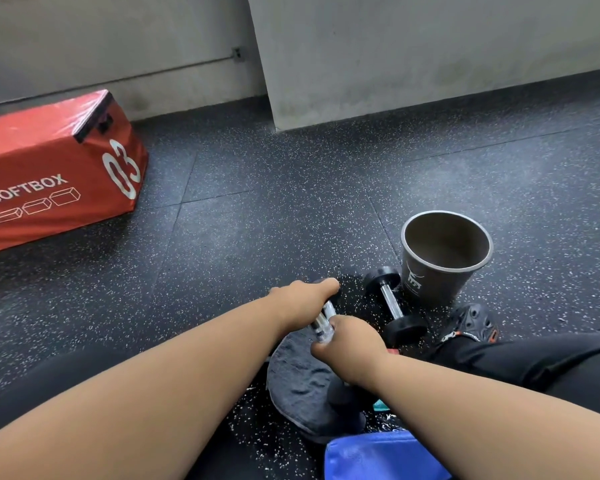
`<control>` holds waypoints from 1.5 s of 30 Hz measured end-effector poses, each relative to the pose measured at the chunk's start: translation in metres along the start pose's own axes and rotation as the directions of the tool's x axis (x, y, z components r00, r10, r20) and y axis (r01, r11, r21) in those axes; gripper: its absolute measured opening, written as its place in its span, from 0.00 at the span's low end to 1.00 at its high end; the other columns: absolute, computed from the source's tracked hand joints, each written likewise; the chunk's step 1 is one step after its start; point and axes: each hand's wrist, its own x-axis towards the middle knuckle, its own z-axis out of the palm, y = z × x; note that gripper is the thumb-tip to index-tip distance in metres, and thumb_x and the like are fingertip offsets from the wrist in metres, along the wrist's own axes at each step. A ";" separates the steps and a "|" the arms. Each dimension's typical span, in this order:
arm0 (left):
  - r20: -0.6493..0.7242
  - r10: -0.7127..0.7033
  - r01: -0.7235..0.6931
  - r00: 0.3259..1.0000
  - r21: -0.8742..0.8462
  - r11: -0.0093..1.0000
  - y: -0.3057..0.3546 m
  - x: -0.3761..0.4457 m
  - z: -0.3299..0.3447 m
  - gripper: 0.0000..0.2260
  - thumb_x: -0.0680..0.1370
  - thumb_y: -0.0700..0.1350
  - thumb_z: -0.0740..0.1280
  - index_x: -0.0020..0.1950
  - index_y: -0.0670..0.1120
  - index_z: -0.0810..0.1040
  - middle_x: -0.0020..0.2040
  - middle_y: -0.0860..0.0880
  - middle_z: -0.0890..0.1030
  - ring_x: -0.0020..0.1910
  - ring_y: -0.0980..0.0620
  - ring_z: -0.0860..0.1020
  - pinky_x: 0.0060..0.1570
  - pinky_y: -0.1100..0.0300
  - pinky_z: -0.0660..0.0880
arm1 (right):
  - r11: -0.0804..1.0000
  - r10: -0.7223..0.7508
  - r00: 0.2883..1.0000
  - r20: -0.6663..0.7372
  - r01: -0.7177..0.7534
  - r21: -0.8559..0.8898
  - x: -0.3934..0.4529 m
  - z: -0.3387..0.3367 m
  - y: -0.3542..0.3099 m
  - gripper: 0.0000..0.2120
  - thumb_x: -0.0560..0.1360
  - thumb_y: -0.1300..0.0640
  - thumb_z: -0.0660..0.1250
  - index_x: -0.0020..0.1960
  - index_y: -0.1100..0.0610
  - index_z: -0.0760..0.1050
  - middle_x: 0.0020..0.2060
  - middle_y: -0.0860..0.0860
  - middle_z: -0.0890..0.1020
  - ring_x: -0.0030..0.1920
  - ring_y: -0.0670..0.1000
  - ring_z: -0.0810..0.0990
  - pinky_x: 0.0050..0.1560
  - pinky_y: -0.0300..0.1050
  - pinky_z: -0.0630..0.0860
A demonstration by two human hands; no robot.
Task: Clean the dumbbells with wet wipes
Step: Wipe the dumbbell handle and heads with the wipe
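Your left hand [302, 299] is curled over the far end of a dumbbell [323, 320], and your right hand [347, 344] grips its chrome handle near the close end. The dumbbell sits tilted just above a dark cloth [298, 382] on the speckled floor [257, 220]. I can't tell whether a wipe is under your right palm. A second dumbbell [394, 304] lies beside a dark bin [444, 258], touching it. A red box [49, 168] stands well apart on the left.

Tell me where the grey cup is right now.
In the head view, the grey cup stands upright on the floor, right of centre, just beyond the free dumbbell and ahead of the black shoe.
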 end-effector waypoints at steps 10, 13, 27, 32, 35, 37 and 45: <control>-0.003 -0.005 0.005 1.000 -0.101 0.995 -0.028 0.041 0.001 0.32 0.68 0.75 0.55 0.50 0.49 0.80 0.55 0.40 0.83 0.61 0.35 0.77 0.63 0.43 0.72 | 0.999 0.022 0.984 0.179 -0.015 -0.042 0.016 -0.005 -0.005 0.11 0.69 0.45 0.71 0.42 0.51 0.74 0.33 0.48 0.79 0.38 0.55 0.79 0.39 0.44 0.71; 0.000 -0.019 0.019 1.000 -0.150 0.989 -0.041 0.048 0.000 0.32 0.70 0.74 0.57 0.53 0.51 0.83 0.57 0.43 0.84 0.60 0.39 0.78 0.65 0.43 0.72 | 0.986 0.047 0.945 0.323 0.008 -0.169 0.021 -0.010 -0.003 0.17 0.67 0.43 0.71 0.52 0.51 0.80 0.39 0.50 0.84 0.42 0.55 0.83 0.42 0.44 0.77; 0.181 0.126 -0.133 0.975 0.025 0.991 -0.047 0.076 -0.019 0.07 0.84 0.54 0.53 0.54 0.62 0.70 0.58 0.48 0.76 0.59 0.37 0.73 0.58 0.44 0.71 | 0.973 0.226 0.813 0.536 -0.215 -0.085 0.041 -0.026 -0.010 0.15 0.66 0.46 0.74 0.46 0.56 0.81 0.35 0.50 0.83 0.34 0.49 0.80 0.38 0.42 0.79; 0.248 0.074 -0.098 0.966 0.085 0.992 -0.025 0.061 -0.024 0.17 0.75 0.60 0.50 0.59 0.60 0.71 0.66 0.47 0.73 0.61 0.38 0.67 0.57 0.43 0.68 | 0.987 0.087 0.825 0.559 -0.148 0.064 0.036 -0.042 -0.009 0.08 0.69 0.53 0.75 0.43 0.50 0.76 0.32 0.45 0.82 0.31 0.43 0.77 0.35 0.40 0.76; 0.184 0.048 -0.080 0.982 0.168 0.983 -0.014 0.044 -0.014 0.15 0.78 0.58 0.51 0.62 0.64 0.69 0.74 0.45 0.70 0.65 0.34 0.67 0.66 0.39 0.67 | 0.976 0.019 0.867 0.498 -0.124 0.178 0.025 -0.049 0.001 0.09 0.69 0.54 0.77 0.46 0.49 0.79 0.30 0.41 0.82 0.29 0.41 0.77 0.33 0.37 0.75; 0.103 0.019 -0.030 0.995 0.107 0.994 -0.014 0.036 -0.008 0.09 0.84 0.57 0.54 0.61 0.65 0.70 0.74 0.45 0.71 0.67 0.34 0.67 0.70 0.37 0.65 | 0.972 -0.066 0.868 0.491 -0.056 0.229 0.019 -0.055 0.005 0.10 0.70 0.57 0.79 0.46 0.47 0.81 0.30 0.38 0.82 0.29 0.38 0.76 0.35 0.36 0.73; -0.022 -0.135 0.135 0.991 -0.015 0.991 -0.010 0.008 0.003 0.34 0.71 0.76 0.54 0.69 0.60 0.76 0.71 0.43 0.76 0.67 0.32 0.71 0.69 0.35 0.67 | 0.977 -0.109 0.921 0.375 0.029 0.214 -0.010 -0.046 0.034 0.22 0.66 0.61 0.76 0.58 0.45 0.84 0.43 0.46 0.89 0.43 0.49 0.88 0.55 0.55 0.85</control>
